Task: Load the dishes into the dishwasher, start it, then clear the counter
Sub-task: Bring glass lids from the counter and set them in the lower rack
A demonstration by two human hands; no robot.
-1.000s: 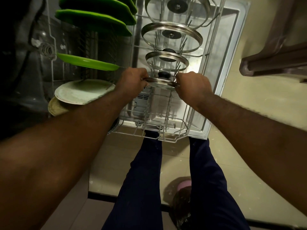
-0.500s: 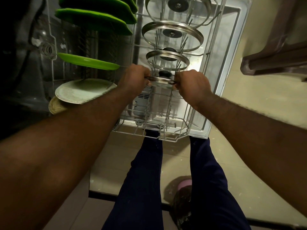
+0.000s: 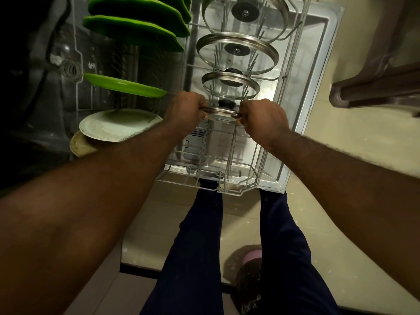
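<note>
Here both hands (image 3: 185,112) grip the lid (image 3: 222,111), rim left-right.

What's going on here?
A person is loading a pulled-out white wire dishwasher rack. The left hand and right hand grip opposite sides of a small steel-rimmed glass pot lid with a black knob, holding it among the tines at the rack's near end. Three larger glass lids stand behind it. Green plates and a pale round plate sit to the left.
</note>
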